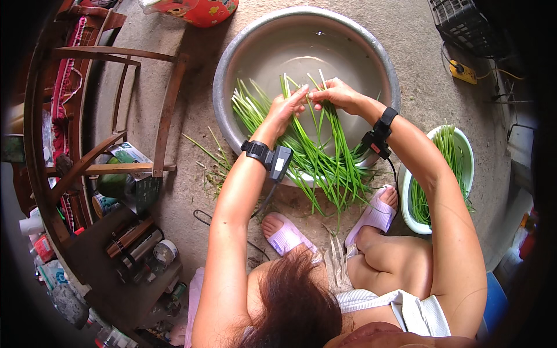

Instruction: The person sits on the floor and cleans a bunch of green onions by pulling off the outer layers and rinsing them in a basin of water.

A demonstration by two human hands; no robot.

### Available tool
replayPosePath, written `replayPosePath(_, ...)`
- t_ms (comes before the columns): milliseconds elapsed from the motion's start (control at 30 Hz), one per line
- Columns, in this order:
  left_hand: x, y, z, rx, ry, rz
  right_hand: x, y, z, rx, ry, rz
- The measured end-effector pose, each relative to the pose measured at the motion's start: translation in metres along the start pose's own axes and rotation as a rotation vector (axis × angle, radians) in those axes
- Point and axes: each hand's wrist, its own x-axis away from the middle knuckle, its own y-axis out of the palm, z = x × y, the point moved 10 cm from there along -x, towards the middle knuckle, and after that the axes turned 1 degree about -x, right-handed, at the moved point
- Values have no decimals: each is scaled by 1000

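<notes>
A wide metal basin (383, 74) with water in it stands on the floor before me. Long green chives with pale stem ends (248, 106) lie in its left and near part, their leaf tips hanging over the near rim. Above the water, my left hand (285, 108) grips a few stalks near their white ends. My right hand (337, 95) pinches another small bunch of chives (337, 130) beside it. The fingertips of both hands nearly meet around a thin stalk; whether they touch is hard to see. Both wrists wear black straps with small cabled devices.
Right of my arm, a pale oval tub (468, 148) holds more chives. Loose stalks and trimmings (217, 161) litter the concrete at left. A wooden chair frame (165, 117) and a low shelf of jars (165, 250) stand further left. A yellow power strip (462, 71) lies near a black crate (465, 26).
</notes>
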Motion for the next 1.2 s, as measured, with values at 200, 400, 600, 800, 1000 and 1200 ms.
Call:
replayPosePath(200,-4,-9,1,-153,83,112,-2,-1,5,-114,9,-8)
replayPosePath(400,-5,-14,3,-180,183,132,5,3,-1,-122,41,-68)
replayPosePath(600,-4,-14,5,-207,161,174,-3,-5,3,7,-14,-11)
replayPosePath(800,7,-4,11,-267,163,80,-11,-11,1,90,-142,38)
replayPosePath(1000,4,-3,5,-175,135,-5,-7,-11,0,-126,-117,16)
replayPosePath(1200,3,-3,4,-167,128,-7,-6,-12,-5,37,-132,27)
